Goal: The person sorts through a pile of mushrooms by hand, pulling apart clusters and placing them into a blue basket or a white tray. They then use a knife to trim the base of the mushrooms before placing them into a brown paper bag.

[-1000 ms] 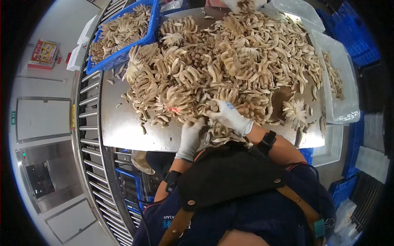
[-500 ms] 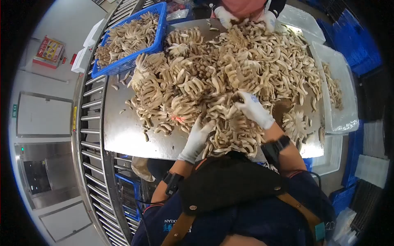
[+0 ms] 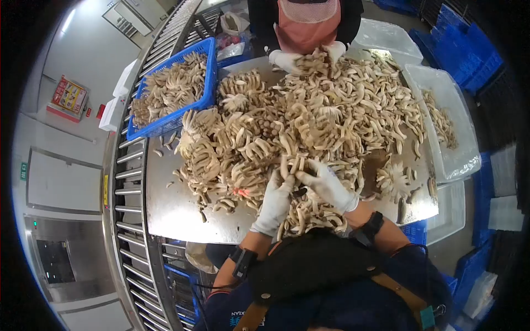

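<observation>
A big heap of pale brown, finger-like mushrooms (image 3: 259,149), some loose and some in clusters, covers much of the metal table. Both my hands wear white gloves and meet over the near part of this heap. My left hand (image 3: 276,203) is closed, thumb and fingers pinching a few mushroom stems (image 3: 292,164) that stick up between the hands. From the other side my right hand (image 3: 329,186) grips the same small bunch with its thumb and fingertips. Just below the hands more mushrooms (image 3: 312,216) lie close to my body.
Across the table (image 3: 182,218), a person in a pink apron (image 3: 307,27) holds a mushroom cluster (image 3: 316,62) in gloved hands. A blue basket (image 3: 208,83) of mushrooms stands at the far left, beside a roller conveyor (image 3: 128,208). A plastic-lined bin (image 3: 461,146) with mushrooms is on the right.
My hands have come together from apart in the heap and now share a small bunch of stems. The view has tilted up; the other person has lifted a mushroom cluster.
</observation>
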Demonstrator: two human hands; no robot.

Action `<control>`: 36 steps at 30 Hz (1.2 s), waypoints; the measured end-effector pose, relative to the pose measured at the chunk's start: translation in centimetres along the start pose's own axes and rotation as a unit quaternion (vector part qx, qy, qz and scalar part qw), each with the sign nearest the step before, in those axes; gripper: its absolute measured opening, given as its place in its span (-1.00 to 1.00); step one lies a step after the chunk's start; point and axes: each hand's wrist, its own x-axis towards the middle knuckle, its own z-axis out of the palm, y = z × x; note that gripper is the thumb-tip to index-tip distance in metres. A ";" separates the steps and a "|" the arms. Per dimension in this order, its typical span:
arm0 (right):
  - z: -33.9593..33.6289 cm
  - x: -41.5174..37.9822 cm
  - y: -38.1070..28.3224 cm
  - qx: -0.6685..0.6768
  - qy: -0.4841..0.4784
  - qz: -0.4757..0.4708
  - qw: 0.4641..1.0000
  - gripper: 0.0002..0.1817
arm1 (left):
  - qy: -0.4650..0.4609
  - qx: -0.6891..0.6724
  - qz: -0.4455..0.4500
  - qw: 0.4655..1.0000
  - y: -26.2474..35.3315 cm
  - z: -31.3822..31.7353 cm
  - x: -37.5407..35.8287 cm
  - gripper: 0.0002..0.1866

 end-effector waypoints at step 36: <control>1.1 0.5 4.1 -0.296 0.025 -0.149 0.943 -0.49 | -0.052 -0.305 -0.068 0.949 -4.5 -2.6 0.5 -0.47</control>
